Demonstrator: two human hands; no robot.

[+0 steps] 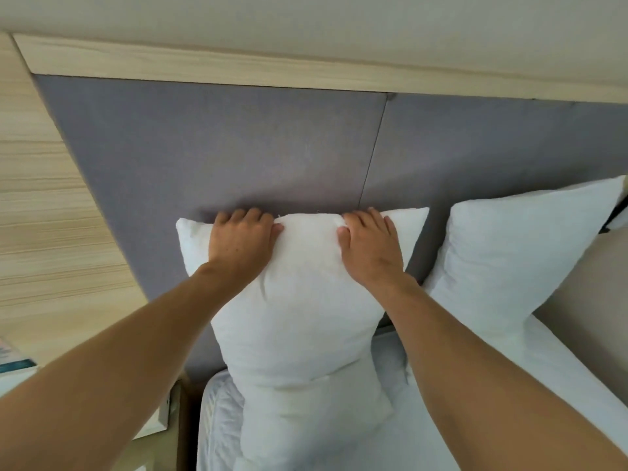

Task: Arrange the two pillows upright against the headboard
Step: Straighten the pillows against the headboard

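Observation:
A white pillow (299,321) stands upright on the bed, its top edge against the grey padded headboard (210,144). My left hand (241,239) grips its top edge near the left corner, fingers curled over the back. On the same top edge, nearer the right corner, my right hand (370,246) is clamped the same way. A second white pillow (516,253) leans upright against the headboard to the right, apart from the first, with a grey gap between them.
The white bed sheet (475,396) lies below both pillows. A light wooden wall panel (44,205) flanks the headboard on the left, with a bedside surface (20,372) holding a box below it. A beige cushion (591,300) sits at the far right.

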